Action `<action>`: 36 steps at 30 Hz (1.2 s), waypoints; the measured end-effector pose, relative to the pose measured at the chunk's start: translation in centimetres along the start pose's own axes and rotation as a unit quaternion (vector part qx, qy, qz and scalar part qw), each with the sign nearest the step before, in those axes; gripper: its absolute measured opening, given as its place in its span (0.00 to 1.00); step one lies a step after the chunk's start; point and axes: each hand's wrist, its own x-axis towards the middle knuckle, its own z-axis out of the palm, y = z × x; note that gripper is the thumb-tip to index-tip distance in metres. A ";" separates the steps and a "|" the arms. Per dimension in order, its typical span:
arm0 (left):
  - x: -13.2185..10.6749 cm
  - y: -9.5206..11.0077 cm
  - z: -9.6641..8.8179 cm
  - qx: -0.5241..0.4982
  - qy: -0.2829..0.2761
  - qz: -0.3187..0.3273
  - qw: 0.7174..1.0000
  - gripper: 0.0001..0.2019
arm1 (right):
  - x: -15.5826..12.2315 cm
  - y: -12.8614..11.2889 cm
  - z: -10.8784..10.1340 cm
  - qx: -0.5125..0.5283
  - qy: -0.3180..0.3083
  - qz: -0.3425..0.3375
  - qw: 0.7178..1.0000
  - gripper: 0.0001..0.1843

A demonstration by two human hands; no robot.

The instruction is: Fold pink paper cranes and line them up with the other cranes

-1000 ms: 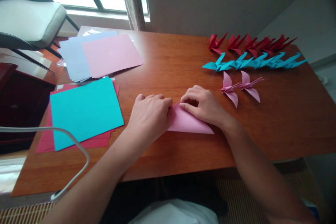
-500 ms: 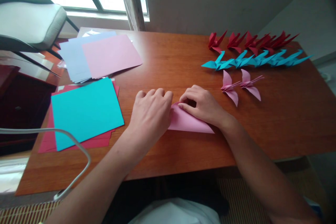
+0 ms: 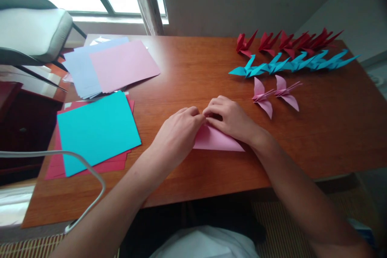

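Note:
A folded pink paper sheet (image 3: 216, 140) lies flat on the wooden table (image 3: 193, 68) in front of me. My left hand (image 3: 178, 133) covers its left part, fingers curled and pinching the paper's top corner. My right hand (image 3: 231, 119) rests on the paper's upper right edge, its fingertips meeting those of my left hand at that same corner. Most of the paper's far edge is hidden under both hands.
Two pink paper cranes (image 3: 273, 94) lie right of my hands, behind them a row of teal cranes (image 3: 290, 64) and a row of red cranes (image 3: 287, 41). At left lie a teal sheet (image 3: 98, 131) on red sheets and a pink-and-lavender stack (image 3: 110, 66). A white cable (image 3: 90, 193) loops at lower left.
My left hand has slid right and forward, its fingers now meeting my right fingertips at the paper's top corner. The paper's raised fold has flattened.

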 end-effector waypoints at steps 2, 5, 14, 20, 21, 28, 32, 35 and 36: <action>-0.1 0.1 -0.1 -0.004 -0.003 0.002 1.000 0.16 | 0.0 0.1 0.0 -0.002 -0.008 0.001 1.000 0.06; -0.3 0.4 -0.3 -0.001 -0.008 0.004 1.000 0.17 | 0.1 0.1 0.0 -0.013 -0.015 0.005 1.000 0.06; -0.8 2.1 -0.2 0.054 -0.018 -0.019 0.998 0.16 | 0.1 0.2 0.1 -0.018 -0.018 0.008 1.000 0.06; -1.2 3.2 -0.1 0.090 -0.008 -0.043 0.995 0.14 | 0.2 0.2 0.1 -0.015 -0.016 0.008 1.000 0.05; -1.3 3.4 -0.1 0.093 -0.005 -0.047 0.995 0.15 | 0.2 0.2 0.1 -0.015 -0.016 0.008 1.000 0.05; -1.9 3.1 0.3 0.081 0.013 -0.055 0.995 0.16 | 0.2 0.2 0.1 -0.016 -0.018 0.012 1.000 0.05; -1.6 2.9 0.8 0.068 0.039 -0.060 0.995 0.13 | 0.2 0.2 0.1 -0.016 -0.019 0.016 1.000 0.05; -1.6 3.2 1.1 0.095 0.041 -0.065 0.992 0.12 | 0.2 0.2 0.1 -0.016 -0.017 0.014 1.000 0.05; -1.6 3.4 1.2 0.106 0.041 -0.065 0.991 0.12 | 0.2 0.2 0.1 -0.016 -0.016 0.012 1.000 0.05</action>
